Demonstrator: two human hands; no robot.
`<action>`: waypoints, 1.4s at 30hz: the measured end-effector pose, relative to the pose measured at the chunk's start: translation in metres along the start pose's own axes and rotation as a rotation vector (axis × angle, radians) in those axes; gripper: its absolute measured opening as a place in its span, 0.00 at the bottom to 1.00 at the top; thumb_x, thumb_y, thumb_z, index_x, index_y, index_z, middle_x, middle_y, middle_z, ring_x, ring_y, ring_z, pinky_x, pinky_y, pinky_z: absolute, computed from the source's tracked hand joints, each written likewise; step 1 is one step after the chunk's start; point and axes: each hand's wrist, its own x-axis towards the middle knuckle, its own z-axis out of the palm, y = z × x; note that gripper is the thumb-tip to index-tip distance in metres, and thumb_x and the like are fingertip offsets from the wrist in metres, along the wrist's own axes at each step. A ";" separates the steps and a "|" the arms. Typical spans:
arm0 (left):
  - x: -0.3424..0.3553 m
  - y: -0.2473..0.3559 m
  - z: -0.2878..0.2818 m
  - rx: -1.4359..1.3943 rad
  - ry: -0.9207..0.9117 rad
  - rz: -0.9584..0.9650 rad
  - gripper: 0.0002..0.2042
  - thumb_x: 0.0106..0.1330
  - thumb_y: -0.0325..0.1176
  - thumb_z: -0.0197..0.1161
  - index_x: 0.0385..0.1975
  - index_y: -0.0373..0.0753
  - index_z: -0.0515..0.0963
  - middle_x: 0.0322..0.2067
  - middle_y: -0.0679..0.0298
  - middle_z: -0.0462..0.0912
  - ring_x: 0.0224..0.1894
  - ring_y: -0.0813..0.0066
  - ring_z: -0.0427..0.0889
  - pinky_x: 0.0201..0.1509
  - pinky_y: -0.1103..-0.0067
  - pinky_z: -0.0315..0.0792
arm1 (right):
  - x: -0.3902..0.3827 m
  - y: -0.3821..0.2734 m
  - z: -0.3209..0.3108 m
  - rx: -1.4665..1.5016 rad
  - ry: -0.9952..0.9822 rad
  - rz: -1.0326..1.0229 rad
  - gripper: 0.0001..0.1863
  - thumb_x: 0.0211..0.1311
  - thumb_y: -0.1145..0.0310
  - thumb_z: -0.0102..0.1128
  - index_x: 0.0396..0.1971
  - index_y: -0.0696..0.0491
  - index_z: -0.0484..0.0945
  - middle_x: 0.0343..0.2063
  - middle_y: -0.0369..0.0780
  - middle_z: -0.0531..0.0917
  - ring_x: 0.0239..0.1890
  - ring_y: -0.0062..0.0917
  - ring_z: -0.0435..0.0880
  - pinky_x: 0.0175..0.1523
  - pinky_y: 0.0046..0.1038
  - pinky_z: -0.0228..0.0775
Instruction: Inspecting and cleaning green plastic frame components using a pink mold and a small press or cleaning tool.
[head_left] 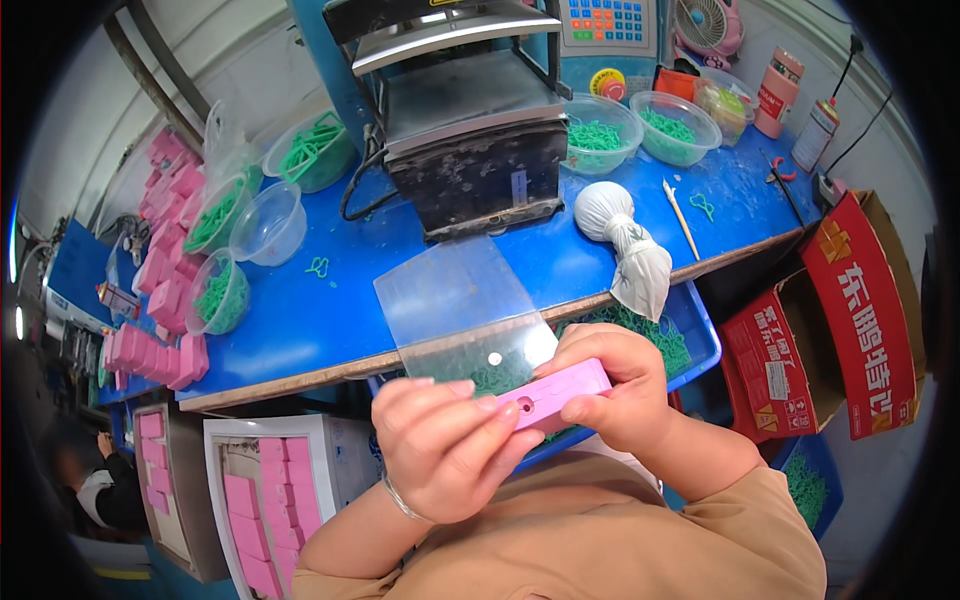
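A pink rectangular block (562,392) with a small dark round hole in its side is held in front of my body. My right hand (630,388) grips its right end between thumb and fingers. At the left end, my left hand (445,450) has its fingers closed round the block, a bangle on that wrist. Just beyond the hands, a clear plastic sheet (450,300) sticks out over the table edge from below a black machine (475,175). Under the sheet and hands lies a blue tray (708,345) of green pieces, partly hidden.
Tubs of green pieces (680,125) stand on the blue table (370,265), with a white knotted cloth bundle (625,240) and a thin stick (680,218). Pink blocks (165,280) are piled at left; boxes of them (215,430) stand below. Red cartons (780,365) stand at right.
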 end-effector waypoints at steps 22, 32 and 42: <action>0.000 -0.022 0.022 -0.810 -0.035 -0.680 0.22 0.43 0.26 0.69 0.37 0.38 0.65 0.35 0.59 0.67 0.36 0.69 0.70 0.41 0.76 0.68 | 0.020 0.004 -0.003 0.126 0.057 0.172 0.13 0.48 0.66 0.64 0.31 0.58 0.77 0.26 0.37 0.79 0.29 0.18 0.75 0.36 0.20 0.67; -0.009 -0.114 0.030 0.183 -0.239 -0.458 0.20 0.50 0.28 0.63 0.42 0.37 0.63 0.42 0.55 0.71 0.47 0.65 0.69 0.52 0.73 0.63 | 0.015 0.012 -0.040 -0.302 -0.304 0.692 0.20 0.62 0.56 0.44 0.29 0.61 0.74 0.24 0.39 0.78 0.23 0.22 0.76 0.27 0.20 0.65; -0.012 -0.112 0.011 -0.442 -0.576 -0.501 0.45 0.29 0.52 0.73 0.50 0.38 0.62 0.53 0.48 0.60 0.60 0.47 0.53 0.62 0.62 0.49 | 0.011 0.068 -0.023 0.902 -0.441 1.103 0.21 0.56 0.71 0.45 0.50 0.62 0.62 0.37 0.52 0.78 0.27 0.31 0.82 0.31 0.25 0.75</action>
